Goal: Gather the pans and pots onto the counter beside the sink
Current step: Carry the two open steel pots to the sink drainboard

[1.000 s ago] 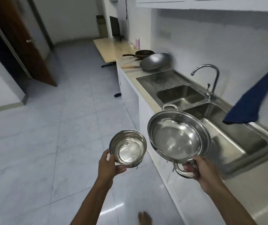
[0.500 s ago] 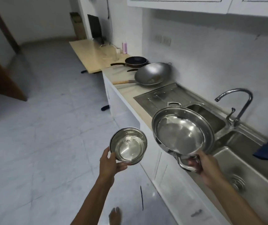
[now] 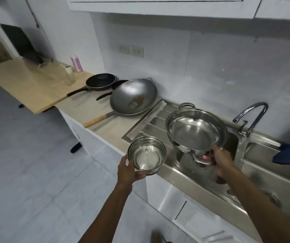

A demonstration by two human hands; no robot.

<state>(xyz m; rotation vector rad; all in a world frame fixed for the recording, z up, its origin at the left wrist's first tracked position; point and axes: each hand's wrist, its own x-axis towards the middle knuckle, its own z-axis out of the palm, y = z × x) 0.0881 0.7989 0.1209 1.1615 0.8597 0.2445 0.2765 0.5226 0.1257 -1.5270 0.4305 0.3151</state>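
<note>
Single view, worn on the head, wide-angled. Looks forward and down along both forearms, close above the left hand [image 3: 130, 171] and right hand [image 3: 223, 160] in the lower middle. Faces the bench [image 3: 96, 109] and sink [image 3: 189, 179] slantwise from the floor side, near enough to fill the right half. Takes in wall [image 3: 210, 67] and cupboards [image 3: 158, 6] above, bowed at the edges.

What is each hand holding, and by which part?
The left hand grips the small steel pot by its near side, thumb at the rim; the right hand grips the large steel pan by its near loop handle.
</note>
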